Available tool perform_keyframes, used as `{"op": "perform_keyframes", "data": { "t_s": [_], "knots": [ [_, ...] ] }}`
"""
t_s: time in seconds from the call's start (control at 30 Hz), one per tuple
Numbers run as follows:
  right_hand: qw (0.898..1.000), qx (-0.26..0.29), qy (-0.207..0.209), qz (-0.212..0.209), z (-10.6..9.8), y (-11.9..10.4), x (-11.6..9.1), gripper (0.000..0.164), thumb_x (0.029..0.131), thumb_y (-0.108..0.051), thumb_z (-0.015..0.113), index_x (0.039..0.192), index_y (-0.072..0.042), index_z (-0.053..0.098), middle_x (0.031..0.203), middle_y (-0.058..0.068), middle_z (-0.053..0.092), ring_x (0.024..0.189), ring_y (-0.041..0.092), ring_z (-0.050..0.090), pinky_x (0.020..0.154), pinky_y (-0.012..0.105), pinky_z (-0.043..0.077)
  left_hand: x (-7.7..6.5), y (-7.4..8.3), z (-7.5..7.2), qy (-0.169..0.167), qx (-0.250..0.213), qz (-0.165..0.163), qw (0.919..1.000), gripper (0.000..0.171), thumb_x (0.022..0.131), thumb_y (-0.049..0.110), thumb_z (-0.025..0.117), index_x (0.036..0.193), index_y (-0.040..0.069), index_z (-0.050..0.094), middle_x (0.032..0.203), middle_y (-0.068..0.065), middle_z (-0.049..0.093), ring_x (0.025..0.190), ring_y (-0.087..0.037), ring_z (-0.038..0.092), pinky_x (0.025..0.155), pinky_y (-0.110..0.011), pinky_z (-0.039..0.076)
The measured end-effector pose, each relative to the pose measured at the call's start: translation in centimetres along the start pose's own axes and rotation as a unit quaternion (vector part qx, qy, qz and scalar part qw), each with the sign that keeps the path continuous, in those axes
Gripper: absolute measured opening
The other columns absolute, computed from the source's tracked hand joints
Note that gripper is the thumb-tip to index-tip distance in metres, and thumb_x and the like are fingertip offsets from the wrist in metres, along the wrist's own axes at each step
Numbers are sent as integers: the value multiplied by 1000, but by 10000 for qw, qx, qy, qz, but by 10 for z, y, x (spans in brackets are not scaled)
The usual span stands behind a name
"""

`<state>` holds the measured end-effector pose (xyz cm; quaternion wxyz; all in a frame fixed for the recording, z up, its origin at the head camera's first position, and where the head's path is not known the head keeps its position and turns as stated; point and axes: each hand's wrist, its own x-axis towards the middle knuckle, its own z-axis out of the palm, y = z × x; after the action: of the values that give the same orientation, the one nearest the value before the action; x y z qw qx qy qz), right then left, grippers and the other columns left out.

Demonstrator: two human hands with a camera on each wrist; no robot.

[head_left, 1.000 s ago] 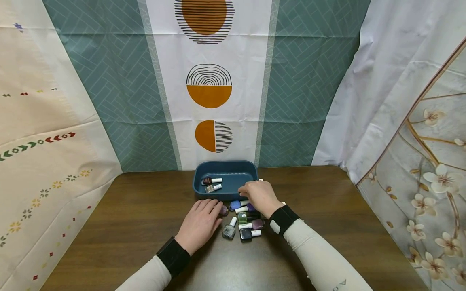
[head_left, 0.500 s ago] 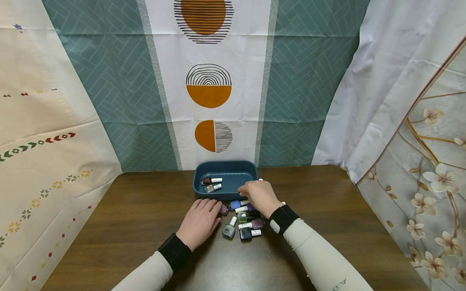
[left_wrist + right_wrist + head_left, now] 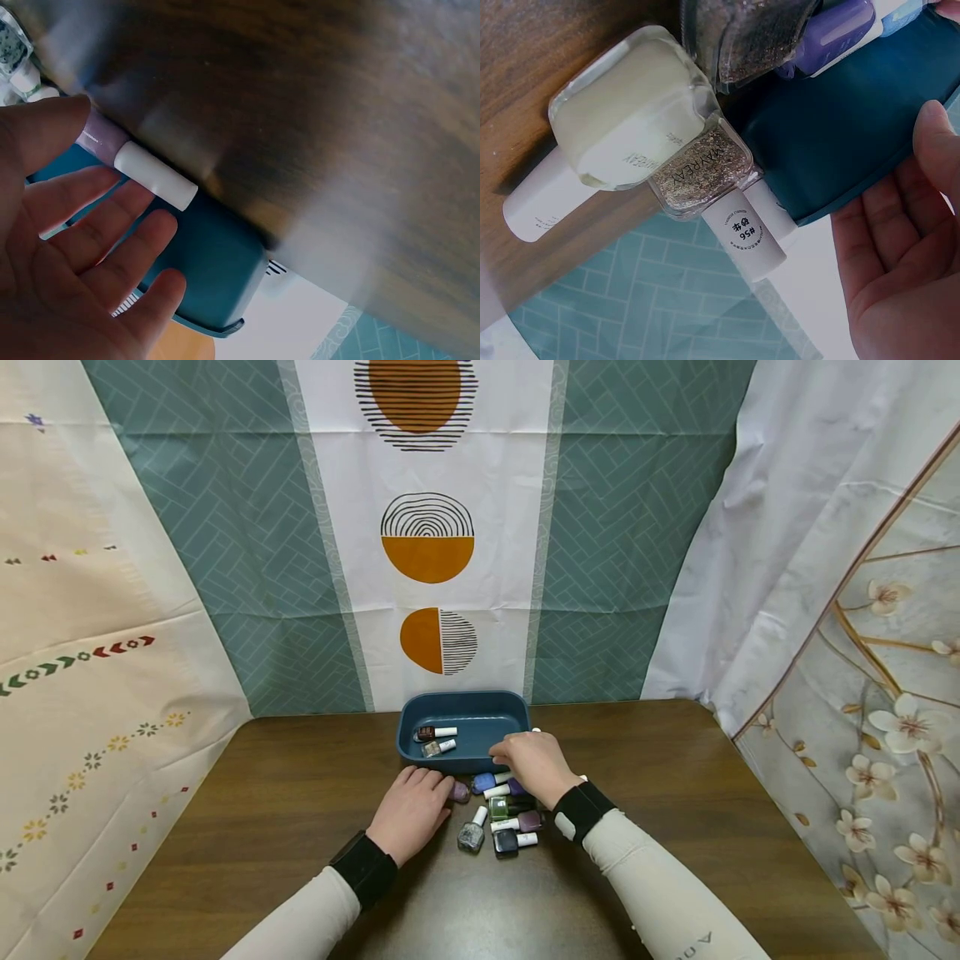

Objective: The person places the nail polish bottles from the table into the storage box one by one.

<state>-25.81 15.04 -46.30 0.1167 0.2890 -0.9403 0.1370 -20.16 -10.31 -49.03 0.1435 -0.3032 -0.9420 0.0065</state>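
My left hand [image 3: 411,810] lies beside a mauve nail polish bottle [image 3: 460,791] in front of the blue tray [image 3: 495,727]. In the left wrist view its fingers are loosely spread, and the thumb overlaps the bottle's base near the white cap [image 3: 156,176]; contact is unclear. Over the tray's front right corner is my right hand [image 3: 534,766]. The right wrist view has its thumb at the rim and its relaxed fingers partly hidden behind the tray wall. A dark red bottle [image 3: 426,733] and a small glittery bottle [image 3: 432,749] lie inside the tray.
Several nail polish bottles lie before the tray, among them blue [image 3: 483,783], green [image 3: 498,808], grey glitter [image 3: 471,837] and black [image 3: 506,842] ones. By the right hand are a pale bottle [image 3: 630,112] and a gold glitter bottle [image 3: 705,169]. Curtains hang behind the table [image 3: 225,843].
My left hand has shifted slightly left and forward, beside the mauve bottle. The right hand, the tray and the bottles show no clear movement.
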Motion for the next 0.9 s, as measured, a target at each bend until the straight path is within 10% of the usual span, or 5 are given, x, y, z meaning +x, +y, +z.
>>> {"op": "perform_keyframes", "data": {
  "t_s": [0.9],
  "knots": [
    [10000,43,25,-27,0,0,0,18,102,-15,80,119,-16,87,104,-2,82,99,19,78,86,43,64,14,10,-4,-424,219,-678,9966,30,93,30,92,105,5,81,93,-10,77,85,-27,69,78,-42,57]
  ]
}}
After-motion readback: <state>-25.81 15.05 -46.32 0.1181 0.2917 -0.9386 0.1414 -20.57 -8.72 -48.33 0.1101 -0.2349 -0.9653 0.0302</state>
